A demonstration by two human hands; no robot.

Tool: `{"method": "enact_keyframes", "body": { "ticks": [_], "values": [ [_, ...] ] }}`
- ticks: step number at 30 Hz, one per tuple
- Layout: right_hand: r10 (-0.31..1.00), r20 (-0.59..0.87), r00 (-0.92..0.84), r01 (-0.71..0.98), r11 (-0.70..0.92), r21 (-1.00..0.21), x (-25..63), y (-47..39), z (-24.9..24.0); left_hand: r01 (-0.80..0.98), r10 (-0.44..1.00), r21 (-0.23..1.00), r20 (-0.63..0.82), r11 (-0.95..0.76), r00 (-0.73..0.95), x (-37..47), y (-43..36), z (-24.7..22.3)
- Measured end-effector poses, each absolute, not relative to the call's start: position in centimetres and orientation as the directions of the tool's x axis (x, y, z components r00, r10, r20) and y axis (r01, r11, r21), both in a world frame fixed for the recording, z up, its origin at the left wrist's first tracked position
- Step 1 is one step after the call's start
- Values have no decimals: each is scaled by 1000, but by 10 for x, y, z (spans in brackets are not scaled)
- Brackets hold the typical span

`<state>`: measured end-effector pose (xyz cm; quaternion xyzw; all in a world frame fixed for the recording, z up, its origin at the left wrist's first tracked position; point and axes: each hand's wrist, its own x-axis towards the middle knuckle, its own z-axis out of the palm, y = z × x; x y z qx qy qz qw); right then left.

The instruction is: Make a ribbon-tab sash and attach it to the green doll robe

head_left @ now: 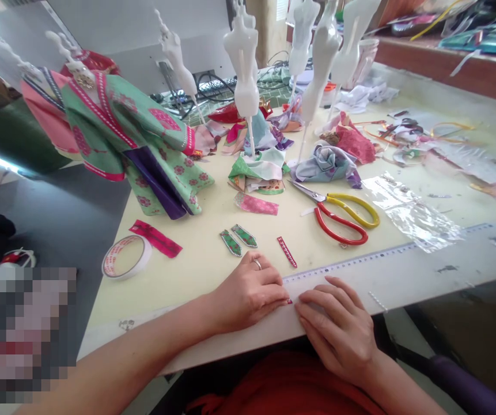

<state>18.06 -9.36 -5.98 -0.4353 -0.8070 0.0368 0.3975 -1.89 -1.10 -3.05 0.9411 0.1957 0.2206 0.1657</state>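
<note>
While both rest curled on the ruler [386, 262], left hand [248, 294] and right hand [338, 325] pinch a red scrap [290, 301].

Both hands, left [248, 294] & right [338, 328], pinch a tiny red strip [290, 301] (mostly hidden) by ruler [381, 265] on table edge.

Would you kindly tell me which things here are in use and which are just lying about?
In use: left hand, right hand, small red piece pinched between the fingertips, ruler.
Lying about: scissors, tape roll, green trims, dressed doll.
</note>
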Motion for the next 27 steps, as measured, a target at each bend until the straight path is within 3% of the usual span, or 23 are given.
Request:
{"method": "enact_keyframes", "body": {
  "ticks": [27],
  "values": [
    [736, 604, -307, 681, 613, -401, 180, -94, -60, 289, 388, 294, 376, -911, 841, -18, -13, -33]
  ]
}}
